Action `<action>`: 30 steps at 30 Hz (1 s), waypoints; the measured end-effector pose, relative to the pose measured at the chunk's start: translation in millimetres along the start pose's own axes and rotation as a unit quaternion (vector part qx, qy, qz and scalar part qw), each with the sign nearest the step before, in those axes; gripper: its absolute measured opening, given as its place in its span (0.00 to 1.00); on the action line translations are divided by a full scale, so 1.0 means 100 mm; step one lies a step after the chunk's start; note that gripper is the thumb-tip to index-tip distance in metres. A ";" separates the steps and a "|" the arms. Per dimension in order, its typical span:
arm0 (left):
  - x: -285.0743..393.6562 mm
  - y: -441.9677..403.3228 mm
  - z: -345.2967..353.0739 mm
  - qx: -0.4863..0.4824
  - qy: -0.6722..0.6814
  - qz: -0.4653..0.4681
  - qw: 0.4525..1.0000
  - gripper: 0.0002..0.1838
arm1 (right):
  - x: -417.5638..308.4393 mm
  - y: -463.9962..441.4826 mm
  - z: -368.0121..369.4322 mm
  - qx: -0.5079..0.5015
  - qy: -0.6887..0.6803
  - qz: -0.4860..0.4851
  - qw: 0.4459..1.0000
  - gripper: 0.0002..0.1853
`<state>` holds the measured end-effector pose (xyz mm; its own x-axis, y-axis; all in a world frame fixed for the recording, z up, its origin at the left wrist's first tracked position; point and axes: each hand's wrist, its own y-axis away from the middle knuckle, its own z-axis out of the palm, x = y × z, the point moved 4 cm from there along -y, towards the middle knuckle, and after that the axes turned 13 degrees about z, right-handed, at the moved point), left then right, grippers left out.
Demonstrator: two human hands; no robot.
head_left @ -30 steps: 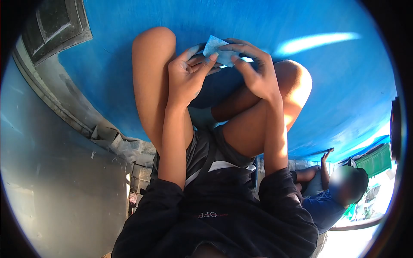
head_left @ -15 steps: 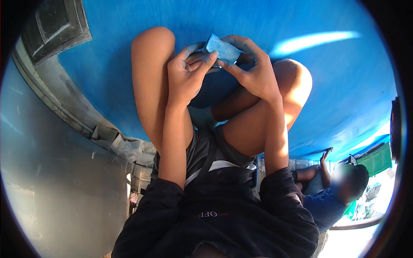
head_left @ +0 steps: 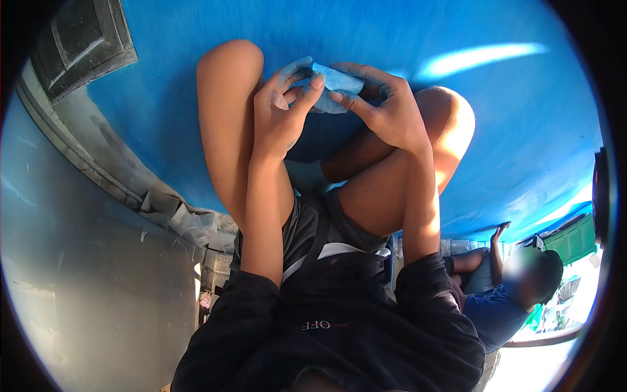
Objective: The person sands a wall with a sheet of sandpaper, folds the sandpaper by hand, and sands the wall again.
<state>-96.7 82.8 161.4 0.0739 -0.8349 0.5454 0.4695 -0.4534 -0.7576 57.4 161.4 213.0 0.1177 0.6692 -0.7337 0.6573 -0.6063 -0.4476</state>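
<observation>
A folded piece of sandpaper (head_left: 339, 80), coated in blue dust, is held up between my two hands above my bent knees. My left hand (head_left: 282, 111) is closed on its left end, with the thumb pressed on the near face and fingers behind. On the other end, my right hand (head_left: 389, 108) pinches it between thumb and fingers. Both hands have blue dust on the fingertips. Two layers of the sheet show, one over the other, and part of the lower layer is hidden by the thumbs. Beyond them spreads a blue-painted surface (head_left: 313, 26).
A dark framed panel (head_left: 85, 36) is at the upper left. A dull metal sheet (head_left: 98, 281) fills the lower left. At the lower right sits another person (head_left: 496, 313), one hand raised to the blue surface. Sunlight streaks that surface at right.
The sandpaper has turned in my hands, so its fold and a second layer now show. My fingers have shifted around it. The other person's raised hand has moved slightly.
</observation>
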 end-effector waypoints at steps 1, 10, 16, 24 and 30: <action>0.00 0.00 0.00 0.000 -0.004 0.004 1.000 0.29 | -0.01 0.01 0.00 -0.011 0.002 0.000 1.000 0.23; -0.03 0.03 0.00 0.013 0.009 -0.016 1.000 0.19 | -0.05 0.02 -0.01 -0.014 -0.002 0.002 1.000 0.21; 0.00 0.05 -0.01 0.000 0.028 -0.019 0.999 0.13 | -0.09 0.06 -0.03 0.001 0.015 -0.014 1.000 0.17; -0.02 0.04 -0.06 -0.002 0.043 0.016 0.999 0.10 | -0.10 0.08 -0.03 -0.034 -0.013 0.015 0.999 0.17; -0.02 0.05 -0.05 0.002 0.056 0.008 0.998 0.09 | -0.08 0.08 -0.03 -0.028 -0.019 0.006 0.999 0.17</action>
<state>-98.7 81.0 155.2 -0.0177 -0.8722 0.4889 0.4720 -0.4383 -0.7649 64.2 152.2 217.1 0.0977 0.6450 -0.7579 0.6968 -0.5881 -0.4107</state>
